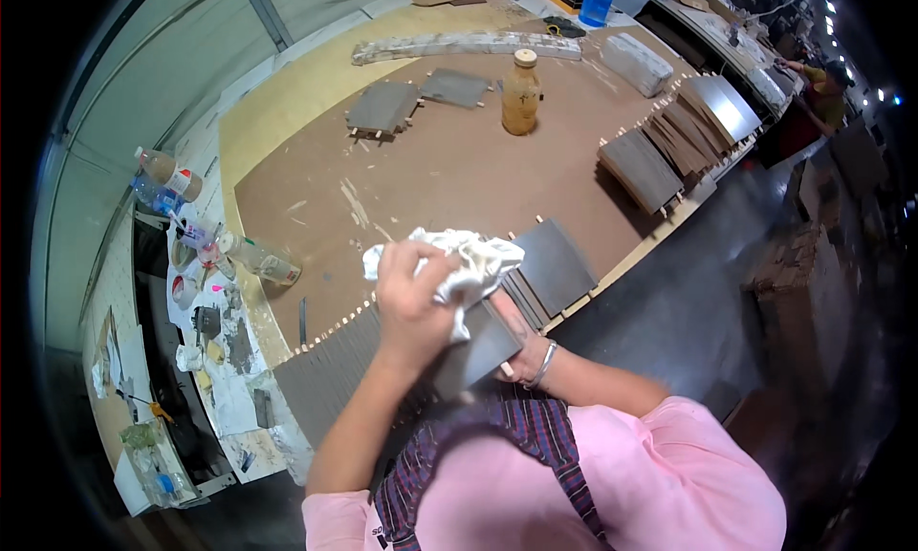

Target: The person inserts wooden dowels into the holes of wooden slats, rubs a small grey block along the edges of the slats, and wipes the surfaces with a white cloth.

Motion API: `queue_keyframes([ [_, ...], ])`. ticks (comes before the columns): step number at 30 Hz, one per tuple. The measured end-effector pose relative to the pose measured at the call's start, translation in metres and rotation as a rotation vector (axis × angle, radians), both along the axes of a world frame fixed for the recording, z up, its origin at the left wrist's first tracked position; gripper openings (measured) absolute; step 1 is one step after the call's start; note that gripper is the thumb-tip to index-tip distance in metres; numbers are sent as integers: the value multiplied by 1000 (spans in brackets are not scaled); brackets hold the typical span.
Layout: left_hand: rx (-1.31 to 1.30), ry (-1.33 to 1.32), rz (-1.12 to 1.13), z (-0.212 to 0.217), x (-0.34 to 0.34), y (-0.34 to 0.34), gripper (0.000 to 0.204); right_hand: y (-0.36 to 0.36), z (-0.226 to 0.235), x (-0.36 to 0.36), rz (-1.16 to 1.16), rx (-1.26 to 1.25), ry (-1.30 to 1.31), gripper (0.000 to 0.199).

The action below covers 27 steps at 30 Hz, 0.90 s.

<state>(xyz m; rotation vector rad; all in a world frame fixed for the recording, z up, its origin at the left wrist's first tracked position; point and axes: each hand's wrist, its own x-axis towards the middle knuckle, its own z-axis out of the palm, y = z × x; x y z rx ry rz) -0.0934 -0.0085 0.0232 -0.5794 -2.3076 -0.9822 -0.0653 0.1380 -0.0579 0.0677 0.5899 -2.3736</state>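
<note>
Broad brown tabletop (430, 178), taken here as the landmark, with grey wooden panels spread over it, pale dowel pegs showing along their edges. At the tabletop's right edge, a fanned row of leaning panels (684, 135), too overlapped for a sure count, perhaps ten or so. At its near edge, a flat stack of panels (550, 269) to the right of the hands and a wider run of grey boards (330, 384) to the left. Toward its far side, two small separate panels (382, 107) (457, 87), lying flat beside one amber bottle (521, 92) with a pale cap. Just off its left edge, a cluttered side shelf (206, 293) with several plastic bottles, at least three, and small pots. Over the near edge, one grey panel (478, 350) held up by the right hand (521, 355), fingers wrapped round its lower end, a bangle on that wrist. Left hand (411, 298) clenched on one crumpled white cloth (469, 259), pressed to the upper face of the held panel. Judged from this: wiping of this one piece under way, the fanned row possibly done, the near stacks possibly waiting, though nothing marks which is which.
</note>
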Motion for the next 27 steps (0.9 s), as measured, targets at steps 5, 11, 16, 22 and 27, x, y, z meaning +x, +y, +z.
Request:
queue_keyframes([
  [5, 55, 36, -124, -8, 24, 16, 29, 4, 12, 2, 53, -110, -193, 42],
  [11, -24, 41, 14, -16, 10, 7, 27, 3, 22, 1, -10, -119, -266, 32],
  [16, -58, 97, -76, -7, 12, 2, 32, 14, 13, 2, 75, -185, -157, 42],
  [22, 623, -677, 145, -8, -43, -97, 16, 6, 38, -16, 347, -679, -120, 62],
  [27, 534, -1127, -215, -3, -1, -99, 35, 10, 22, -33, 512, -672, -99, 67],
])
